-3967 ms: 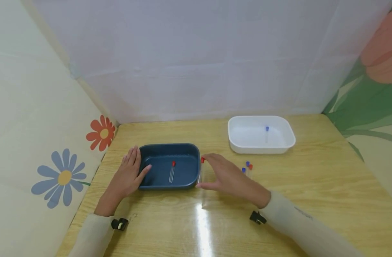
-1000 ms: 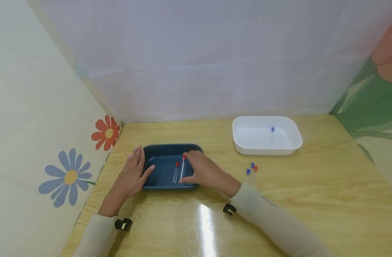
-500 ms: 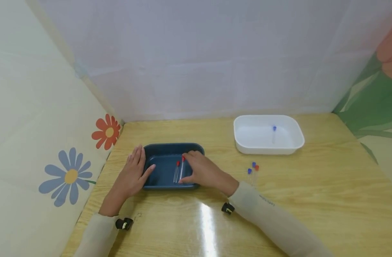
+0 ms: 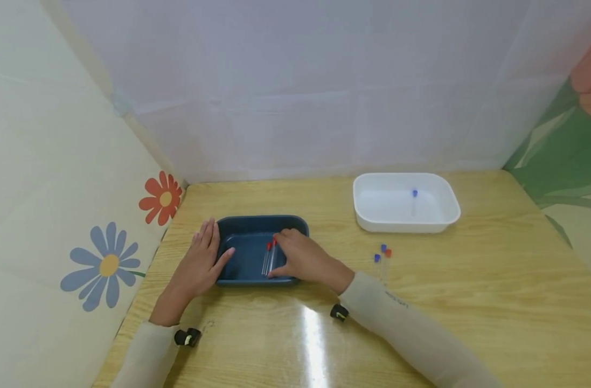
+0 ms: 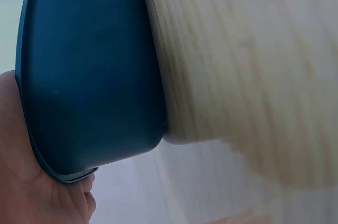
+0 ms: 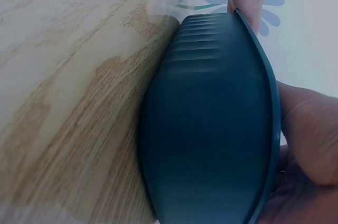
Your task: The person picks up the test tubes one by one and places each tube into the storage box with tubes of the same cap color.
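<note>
A dark blue tray [image 4: 244,253] stands on the table. My left hand [image 4: 195,269] rests on its left rim, fingers straight and together, thumb reaching over the inside. Inside the tray, my right hand [image 4: 305,258] holds a clear test tube with a red cap [image 4: 273,254] lengthwise, thumb at the lower end and forefinger at the cap. Just left of it lies another red-capped test tube [image 4: 266,262]. Both wrist views show mostly the tray's outer wall [image 5: 95,76], with part of the left hand [image 5: 37,166] and part of the right hand [image 6: 314,134] beyond the rim; the tubes are hidden there.
A white tray [image 4: 397,222] at the back right contains one blue-capped tube [image 4: 414,202]. In front of it on the table [image 4: 460,302] lie two blue-capped tubes [image 4: 377,259] and a red-capped tube [image 4: 388,254]. Cloth-covered walls [image 4: 285,134] enclose the back and sides.
Four seconds ago the right hand held the red-capped test tube outside the blue tray's right rim. It is now inside, slightly nearer the other tube than half a second ago. The left hand stays put.
</note>
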Demonstrator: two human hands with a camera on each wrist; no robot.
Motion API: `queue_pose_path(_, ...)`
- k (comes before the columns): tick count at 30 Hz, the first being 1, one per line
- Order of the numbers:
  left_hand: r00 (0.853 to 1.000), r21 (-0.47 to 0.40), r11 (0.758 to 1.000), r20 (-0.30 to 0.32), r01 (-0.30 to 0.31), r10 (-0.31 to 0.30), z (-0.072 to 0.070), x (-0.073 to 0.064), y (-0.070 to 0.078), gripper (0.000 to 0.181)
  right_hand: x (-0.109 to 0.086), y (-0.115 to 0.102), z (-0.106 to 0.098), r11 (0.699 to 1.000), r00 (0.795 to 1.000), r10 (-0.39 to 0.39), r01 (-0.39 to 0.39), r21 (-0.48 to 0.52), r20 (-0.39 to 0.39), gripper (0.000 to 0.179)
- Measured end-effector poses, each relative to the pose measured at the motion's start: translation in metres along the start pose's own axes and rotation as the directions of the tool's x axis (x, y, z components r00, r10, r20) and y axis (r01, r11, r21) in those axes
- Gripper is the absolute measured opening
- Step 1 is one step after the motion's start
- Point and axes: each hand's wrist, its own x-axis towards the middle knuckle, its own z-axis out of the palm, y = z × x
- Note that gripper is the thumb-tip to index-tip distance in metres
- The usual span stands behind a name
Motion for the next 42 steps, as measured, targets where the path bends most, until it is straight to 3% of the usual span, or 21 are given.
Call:
queue_pose_path(17, 1.0, 0.001, 1.0, -0.004, -0.006, 0.006, 0.003, 0.0, -0.002, 0.086, 0.009, -0.001, 0.006, 0.994, 0.999, 0.014, -0.009, -0.107, 0.042, 0.089)
queue_pose_path(42, 1.0, -0.005, 1.0, 0.001, 0.002, -0.002, 0.003, -0.003, -0.005, 0.085, 0.019, -0.005, 0.013, 0.981, 0.998, 0.01, 0.002, -0.193, 0.062, 0.067)
